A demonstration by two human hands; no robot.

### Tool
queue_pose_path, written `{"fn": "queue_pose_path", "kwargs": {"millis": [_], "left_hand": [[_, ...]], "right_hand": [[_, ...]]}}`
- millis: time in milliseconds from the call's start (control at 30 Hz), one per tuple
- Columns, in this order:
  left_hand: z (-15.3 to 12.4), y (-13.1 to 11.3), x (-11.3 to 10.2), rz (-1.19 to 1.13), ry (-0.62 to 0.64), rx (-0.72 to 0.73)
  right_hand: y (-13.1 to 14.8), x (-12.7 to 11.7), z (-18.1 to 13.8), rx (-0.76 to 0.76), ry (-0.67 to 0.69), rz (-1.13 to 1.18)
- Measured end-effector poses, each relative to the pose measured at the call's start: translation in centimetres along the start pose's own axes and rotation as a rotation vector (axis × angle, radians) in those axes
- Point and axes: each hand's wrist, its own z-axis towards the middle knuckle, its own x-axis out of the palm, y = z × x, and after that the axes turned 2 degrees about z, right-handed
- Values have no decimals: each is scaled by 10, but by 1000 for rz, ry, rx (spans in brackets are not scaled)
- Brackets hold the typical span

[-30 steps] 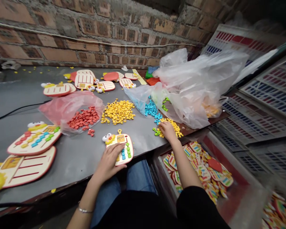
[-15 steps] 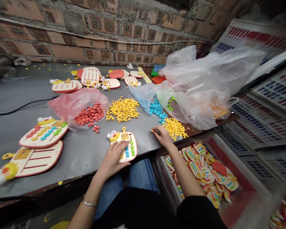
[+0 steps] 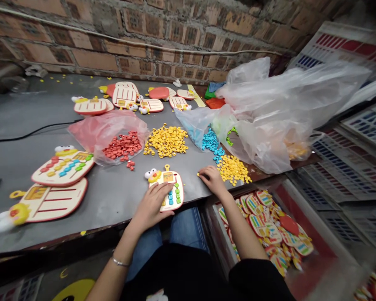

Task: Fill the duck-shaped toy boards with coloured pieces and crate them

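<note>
At the table's front edge lies a cream toy board [image 3: 177,200] with a duck-like head, big white eyes and a red rim; blue and green beads sit on its slots. My left hand [image 3: 154,202] grips its left side, fingers across the face and thumb along the lower edge, hiding part of the slots. To the right, my right hand [image 3: 213,179] pinches a small yellow bead [image 3: 198,174] between thumb and forefinger, just above the grey tabletop. Beside that hand spreads a pile of yellow beads [image 3: 234,169], with blue beads [image 3: 210,140] behind it.
Red beads [image 3: 122,146] spill from a pink bag [image 3: 108,125], next to another yellow pile [image 3: 166,141]. Two boards [image 3: 54,200] overlap at left; several more [image 3: 124,97] lie by the brick wall. Clear plastic bags [image 3: 288,96] crowd the right. A bin [image 3: 322,251] of boards stands below.
My right hand has shifted slightly left toward the board, with the yellow bead in its fingertips. My left hand stays on the board. The whole view has shifted a little.
</note>
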Motion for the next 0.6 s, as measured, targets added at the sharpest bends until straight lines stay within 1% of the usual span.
{"fn": "queue_pose_path", "kwargs": {"millis": [233, 367, 500, 600], "left_hand": [[0, -1, -1, -11, 18, -1], [0, -1, -2, -20, 22, 7], [0, -1, -2, -27, 14, 13], [0, -1, -2, -27, 6, 9]], "right_hand": [[3, 4, -3, -35, 44, -200], [10, 5, 0, -41, 25, -175], [31, 10, 15, -106, 16, -97], [52, 18, 33, -185, 85, -94]]}}
